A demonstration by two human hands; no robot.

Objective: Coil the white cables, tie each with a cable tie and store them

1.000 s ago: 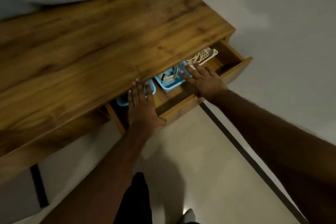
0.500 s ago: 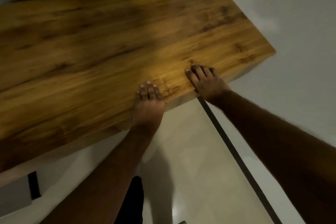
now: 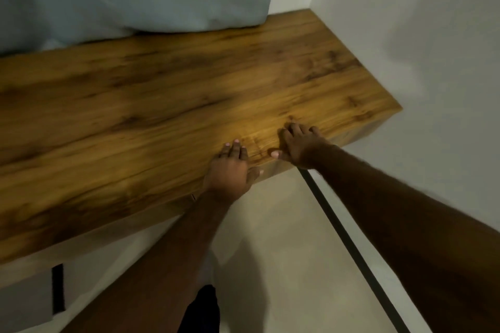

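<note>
Both hands lie at the front edge of the wooden cabinet top [image 3: 189, 94] — the left hand [image 3: 230, 170] with fingers flat over the edge and thumb against the front face, the right hand [image 3: 300, 143] spread flat just beside it, neither holding anything. No white cables show, and where they are cannot be told. Any drawer would lie below both hands, its front running along the cabinet's long edge — the left hand looks nearer.

Your left hand [image 3: 230, 170] is lying palm-down with fingers straight and close together, thumb sticking out to the right. Your right hand [image 3: 301, 147] is lying just beside it, fingers spread and slightly bent, thumb pointing left. Both bare forearms are reaching forward, the right coming in from the lower right.
</note>
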